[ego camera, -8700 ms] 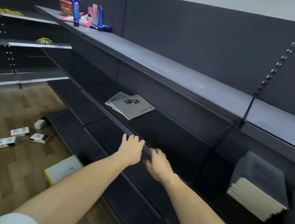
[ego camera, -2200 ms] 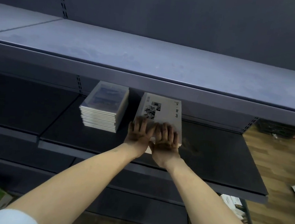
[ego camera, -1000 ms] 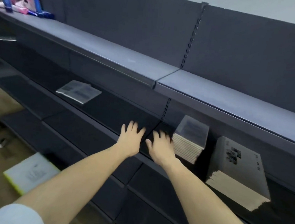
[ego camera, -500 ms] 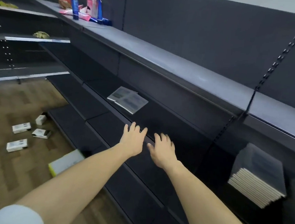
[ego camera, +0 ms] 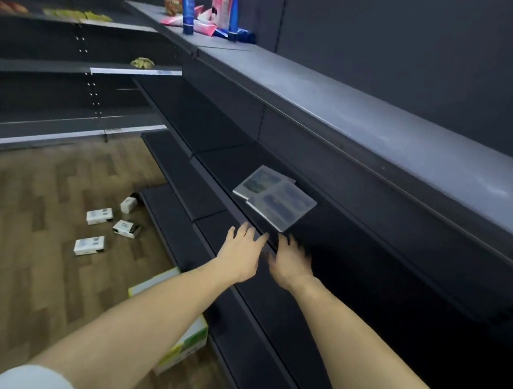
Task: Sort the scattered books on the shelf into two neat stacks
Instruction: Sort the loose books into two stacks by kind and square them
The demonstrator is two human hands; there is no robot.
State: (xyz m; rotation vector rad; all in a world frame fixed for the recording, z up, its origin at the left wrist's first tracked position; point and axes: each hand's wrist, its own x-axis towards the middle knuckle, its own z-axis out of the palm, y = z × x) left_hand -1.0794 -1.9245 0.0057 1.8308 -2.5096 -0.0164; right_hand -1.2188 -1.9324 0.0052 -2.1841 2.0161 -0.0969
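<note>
Now I am reaching both bare hands toward the two thin, pale, glossy-covered books [ego camera: 275,196] that are lying flat on the dark metal middle shelf [ego camera: 346,252]. They are sitting just beyond my fingertips, ahead and a little to the right, overlapping each other — the nearer one partly covering the farther one. Their long edges are running slantwise to the shelf's front lip, with one corner of the nearer book pointing back at me, between my two hands.

My left hand [ego camera: 241,253] is hovering over the shelf lip with fingers spread and straight, gripping nothing. My right hand [ego camera: 292,265] is alongside it, fingers loosely fanned and somewhat blurred, also holding nothing. Neither is touching the books yet.

Judging by the near corner, my right hand is sitting slightly closer to the pair — so I am expecting it to arrive first, while the left comes in from the other side to square them up. No finished stack is showing in this view.
</note>
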